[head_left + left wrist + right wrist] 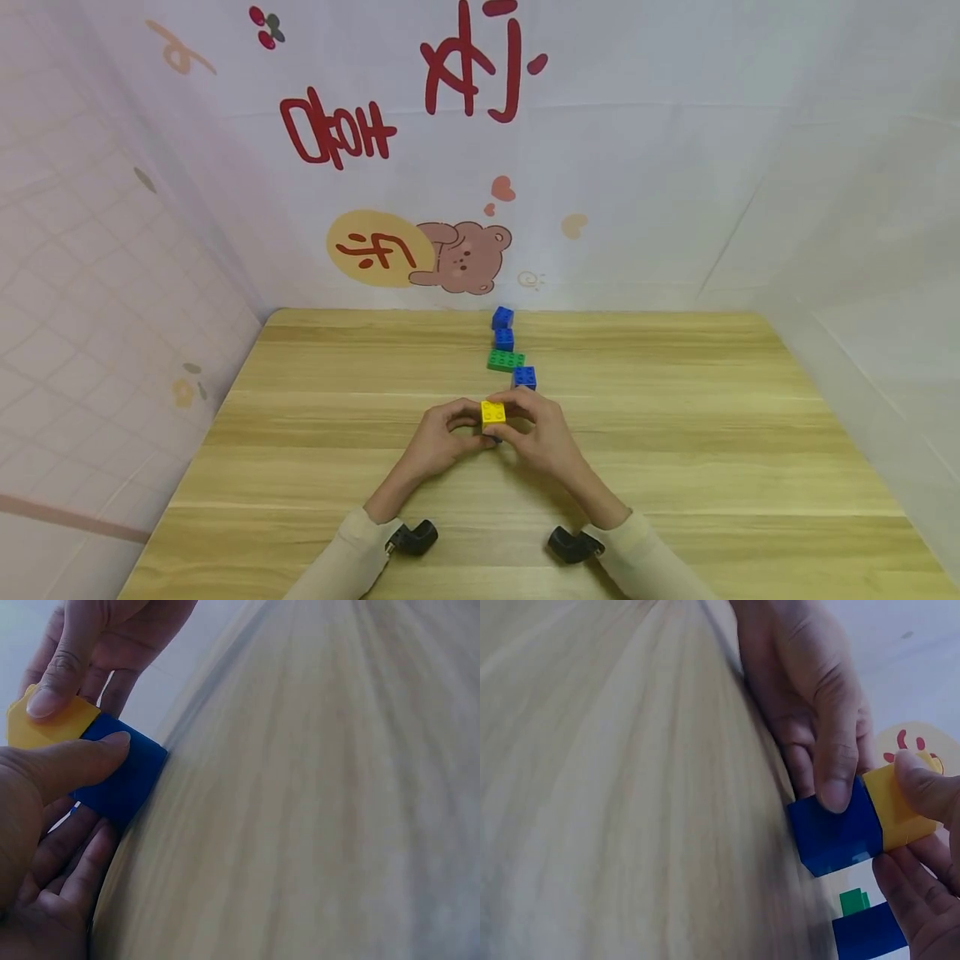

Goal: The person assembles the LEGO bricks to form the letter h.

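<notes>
A yellow toy brick (492,414) sits on top of a blue brick (832,832), the two stacked flush against each other. My left hand (442,437) pinches the lower blue brick between thumb and fingers, low at the tabletop. Above it, my right hand (543,429) grips the yellow brick, its thumb on the near side. From the head view the blue brick is mostly hidden under the yellow one; in the left wrist view the yellow brick (56,724) and blue brick (124,776) both show clearly.
Beyond the hands, a loose row runs toward the back of the wooden table (337,358): a blue brick (524,377), a longer green brick (506,360), then two more blue bricks, the farthest one (503,317) near the back edge. A printed cloth wall (637,167) stands behind.
</notes>
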Demonstrator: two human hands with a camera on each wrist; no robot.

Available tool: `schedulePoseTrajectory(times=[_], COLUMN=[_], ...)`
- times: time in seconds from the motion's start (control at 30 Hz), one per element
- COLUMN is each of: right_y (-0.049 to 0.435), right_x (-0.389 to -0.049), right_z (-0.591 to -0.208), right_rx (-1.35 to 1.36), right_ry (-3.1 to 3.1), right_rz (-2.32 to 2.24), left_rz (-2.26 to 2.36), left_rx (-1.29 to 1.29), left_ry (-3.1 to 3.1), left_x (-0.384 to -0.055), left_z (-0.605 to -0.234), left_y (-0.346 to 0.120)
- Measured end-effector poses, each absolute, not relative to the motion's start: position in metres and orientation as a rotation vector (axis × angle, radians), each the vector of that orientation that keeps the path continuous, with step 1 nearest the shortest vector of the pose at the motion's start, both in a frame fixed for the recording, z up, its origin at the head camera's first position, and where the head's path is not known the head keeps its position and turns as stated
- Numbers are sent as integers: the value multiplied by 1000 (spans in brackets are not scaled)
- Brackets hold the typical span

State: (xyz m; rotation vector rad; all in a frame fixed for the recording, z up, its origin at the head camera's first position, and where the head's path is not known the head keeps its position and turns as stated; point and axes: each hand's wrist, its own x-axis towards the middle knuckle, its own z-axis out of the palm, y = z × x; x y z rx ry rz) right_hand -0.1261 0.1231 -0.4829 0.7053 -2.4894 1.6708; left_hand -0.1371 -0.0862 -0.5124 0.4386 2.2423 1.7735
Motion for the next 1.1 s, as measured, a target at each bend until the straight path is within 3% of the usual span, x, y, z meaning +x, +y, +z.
schedulePoseTrajectory(times=[1.1], right_y=[133], right_x=[-119], right_z=[-469], right_rx=[887], right_ry=[-2626], right_rz=[1310], left_rz=[1787], left_rx=[464], left_ry=[2231], left_x=[-137], left_z=[-512], left_y=[-90])
